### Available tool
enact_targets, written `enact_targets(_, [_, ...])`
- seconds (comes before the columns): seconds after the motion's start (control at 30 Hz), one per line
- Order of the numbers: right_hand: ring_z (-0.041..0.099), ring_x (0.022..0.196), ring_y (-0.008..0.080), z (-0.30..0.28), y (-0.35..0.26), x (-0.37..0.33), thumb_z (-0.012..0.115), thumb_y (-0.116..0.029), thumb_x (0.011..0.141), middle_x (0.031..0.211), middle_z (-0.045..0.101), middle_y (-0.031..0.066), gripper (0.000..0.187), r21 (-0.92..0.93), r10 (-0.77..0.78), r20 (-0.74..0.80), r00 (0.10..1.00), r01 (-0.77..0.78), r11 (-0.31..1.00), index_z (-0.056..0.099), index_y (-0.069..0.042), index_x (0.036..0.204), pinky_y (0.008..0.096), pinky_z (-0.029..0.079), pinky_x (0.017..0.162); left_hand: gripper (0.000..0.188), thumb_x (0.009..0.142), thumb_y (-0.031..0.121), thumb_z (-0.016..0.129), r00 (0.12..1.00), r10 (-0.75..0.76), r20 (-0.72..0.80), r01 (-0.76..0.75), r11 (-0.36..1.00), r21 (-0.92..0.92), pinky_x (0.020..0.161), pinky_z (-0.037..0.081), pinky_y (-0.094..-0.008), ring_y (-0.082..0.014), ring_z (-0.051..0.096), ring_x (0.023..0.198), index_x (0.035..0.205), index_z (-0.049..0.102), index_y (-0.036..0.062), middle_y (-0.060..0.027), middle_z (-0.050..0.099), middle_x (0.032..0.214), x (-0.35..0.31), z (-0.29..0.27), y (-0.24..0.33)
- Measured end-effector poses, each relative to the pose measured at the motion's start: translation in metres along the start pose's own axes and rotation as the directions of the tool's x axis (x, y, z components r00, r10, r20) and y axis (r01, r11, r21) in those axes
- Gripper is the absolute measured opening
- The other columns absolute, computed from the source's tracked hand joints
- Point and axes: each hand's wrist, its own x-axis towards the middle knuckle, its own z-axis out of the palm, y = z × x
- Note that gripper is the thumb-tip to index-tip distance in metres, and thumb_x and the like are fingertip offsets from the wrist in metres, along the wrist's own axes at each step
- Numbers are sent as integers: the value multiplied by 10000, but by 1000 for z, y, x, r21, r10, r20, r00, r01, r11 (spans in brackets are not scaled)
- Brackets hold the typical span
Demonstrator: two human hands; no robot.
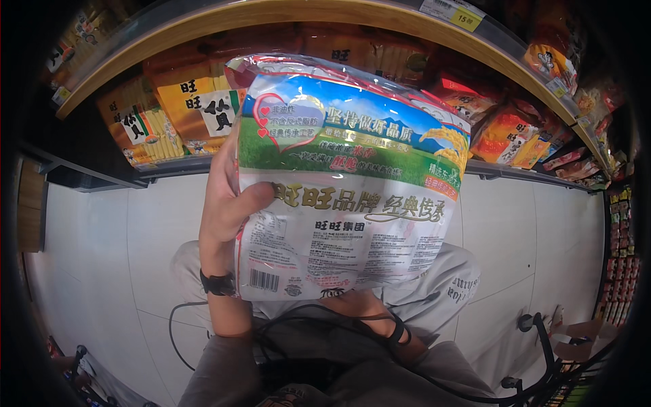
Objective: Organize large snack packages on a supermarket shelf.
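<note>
In the head view, the left hand (227, 207) pinches a large plastic bag (352, 234) at its left edge — the thumb lies on the printed face and the other fingers go behind it. The bag is in front of the person, tilted a little, above the grey trousers (444, 278). The right hand (356, 304) is at the lower edge of the bag, mostly covered by it, so I cannot tell if its fingers are spread or closed. Beyond the bag, a shelf (166, 54) holds yellow packets (186, 95) and, on the right, red packets (505, 139).
</note>
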Motion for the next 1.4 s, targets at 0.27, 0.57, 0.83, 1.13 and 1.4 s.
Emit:
enact_targets(0.27, [574, 982, 290, -1, -5, 0, 670, -223, 791, 1068, 623, 116, 349, 17, 80, 26, 996, -80, 997, 612, -58, 1094, 363, 441, 862, 871, 666, 278, 731, 1000, -24, 7, 24, 1000, -12, 957, 346, -271, -160, 490, 1103, 1353, 315, -58, -95, 513, 1224, 0, -5, -2])
enact_targets(0.57, [574, 993, 286, -1, -3, 2, 661, -219, 796, 1084, 621, 113, 351, 48, 60, 27, 998, -61, 997, 608, -61, 1106, 358, 444, 863, 875, 670, 242, 752, 999, -47, -10, 46, 996, -78, 947, 363, -276, -154, 498, 1092, 1362, 304, -54, -94, 512, 1228, -4, -6, -5])
enact_targets(0.83, [552, 1038, 293, 6, 6, 0, 663, -242, 796, 1113, 610, 113, 367, 20, 9, 15, 1000, -9, 1000, 606, -67, 1113, 365, 420, 905, 883, 655, 316, 727, 1000, -3, 12, 2, 999, 37, 964, 338, -275, -165, 480, 1113, 1346, 325, -60, -99, 509, 1225, 0, -8, -1])
enact_targets(1.13, [563, 1013, 297, 4, 4, 0, 667, -269, 792, 1088, 620, 105, 367, 68, 52, -1, 999, -52, 996, 616, -68, 1096, 370, 429, 889, 866, 656, 325, 714, 1000, -5, 9, 5, 1000, 13, 957, 341, -272, -164, 483, 1105, 1335, 339, -60, -97, 511, 1218, 1, -4, -3])
enact_targets(1.4, [576, 973, 295, 5, 4, 1, 675, -249, 785, 1051, 629, 104, 352, 51, 48, -9, 999, -47, 998, 620, -60, 1077, 371, 443, 855, 856, 652, 325, 711, 1000, -10, 2, 10, 999, 30, 957, 340, -271, -162, 484, 1104, 1328, 350, -56, -94, 515, 1214, 0, -2, -1])
